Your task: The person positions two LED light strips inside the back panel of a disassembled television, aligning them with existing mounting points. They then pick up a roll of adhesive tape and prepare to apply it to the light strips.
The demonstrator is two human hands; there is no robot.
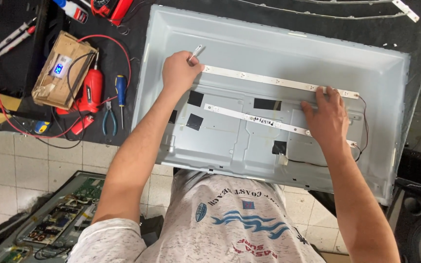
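Observation:
A grey metal back pan of a flat screen lies on a dark bench. Two white light strips run across it: an upper strip and a lower strip. My left hand rests at the left end of the upper strip and grips a small white tool or tab. My right hand lies flat near the right end, fingertips pressing on the upper strip, palm over the lower one. Thin wires loop at the right ends of the strips.
To the left of the pan lie a red power screwdriver, a blue-handled screwdriver, pliers, a cardboard box with a small display and red leads. More strips lie at the back. A circuit-board panel sits on the tiled floor.

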